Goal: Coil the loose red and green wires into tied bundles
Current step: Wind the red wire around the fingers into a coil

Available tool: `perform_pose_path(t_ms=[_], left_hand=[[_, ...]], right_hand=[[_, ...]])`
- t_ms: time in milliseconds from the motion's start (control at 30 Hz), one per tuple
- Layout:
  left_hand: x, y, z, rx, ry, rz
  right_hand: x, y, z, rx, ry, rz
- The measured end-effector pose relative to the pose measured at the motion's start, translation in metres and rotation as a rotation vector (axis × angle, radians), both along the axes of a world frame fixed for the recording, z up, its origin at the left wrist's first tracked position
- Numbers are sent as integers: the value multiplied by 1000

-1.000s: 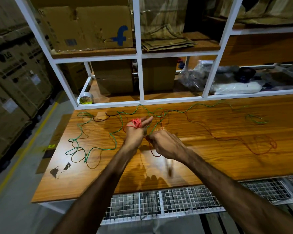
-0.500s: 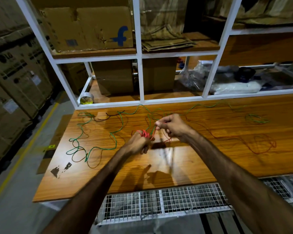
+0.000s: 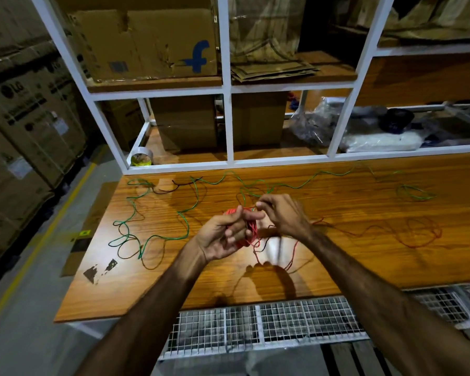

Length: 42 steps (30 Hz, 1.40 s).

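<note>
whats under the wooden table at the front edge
A white wire mesh rack sticks out below the table. The tabletop and both forearms cover the rest, so what lies on it cannot be seen.

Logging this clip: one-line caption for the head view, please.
Left hand holds a red wire coil while right hand feeds wire; green wire lies loose on the table.
</note>
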State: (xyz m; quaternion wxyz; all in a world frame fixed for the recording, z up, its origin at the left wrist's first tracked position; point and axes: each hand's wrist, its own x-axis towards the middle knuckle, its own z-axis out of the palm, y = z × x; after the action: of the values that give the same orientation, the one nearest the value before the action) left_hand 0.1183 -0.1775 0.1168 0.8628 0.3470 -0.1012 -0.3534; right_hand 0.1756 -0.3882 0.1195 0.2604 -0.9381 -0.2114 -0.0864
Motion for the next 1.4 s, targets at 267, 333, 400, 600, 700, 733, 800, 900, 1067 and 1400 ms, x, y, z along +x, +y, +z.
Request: perform_pose_path(t_ms=[267,333,400,600,700,733,800,900,1067,1400], left_hand=[[41,-9,33,-319,229,534],[50,-15,29,-188,191,663],[51,-24,20,92,49,739],[41,-36,0,825,-358,720],[37,-29,-8,1149,-536,653],[36,-27,-8,1213,-546,616],[27,-24,0,1239,-515,490],[19,-15,1,998,-400,262],[18,-5,-6,572,-166,-44],[23,-6,16,-166,3,104]], right_hand=[[-25,23,-25,-182,-150,92],[-30,26,-18,-187,-203,76],[-32,28,-12,-248,-256,69],[-27,23,-4,-364,-229,133],[-19,13,7,-345,-223,171],[-15,10,11,-327,-238,178],[-8,2,17,-302,-281,184],[2,-7,20,-295,-310,222],[5,-2,10,-236,-439,213],[12,27,22,-102,-343,114]])
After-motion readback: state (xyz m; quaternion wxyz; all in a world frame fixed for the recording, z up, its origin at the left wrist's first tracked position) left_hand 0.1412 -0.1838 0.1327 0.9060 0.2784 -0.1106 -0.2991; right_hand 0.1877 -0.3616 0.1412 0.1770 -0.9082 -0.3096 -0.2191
